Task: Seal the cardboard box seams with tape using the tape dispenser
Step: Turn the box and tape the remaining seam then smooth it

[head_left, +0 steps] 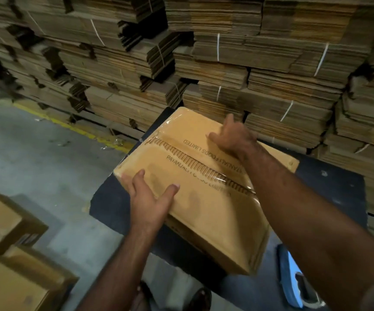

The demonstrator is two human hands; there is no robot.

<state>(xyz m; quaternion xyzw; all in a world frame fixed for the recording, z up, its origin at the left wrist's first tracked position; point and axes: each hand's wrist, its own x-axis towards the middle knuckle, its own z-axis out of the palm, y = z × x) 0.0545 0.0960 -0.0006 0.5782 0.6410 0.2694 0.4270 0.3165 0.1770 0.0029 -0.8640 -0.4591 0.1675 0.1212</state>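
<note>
Both hands flat on tan cardboard box — clear tape along seam.

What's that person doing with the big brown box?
A person has both hands on a cardboard box that sits on a dark table. The left hand lies flat on the near corner; the right hand presses the far side. Clear tape already runs along the middle seam. A blue tape dispenser lies low at the right, untouched. Bundles of flat cardboard are stacked behind.
</note>
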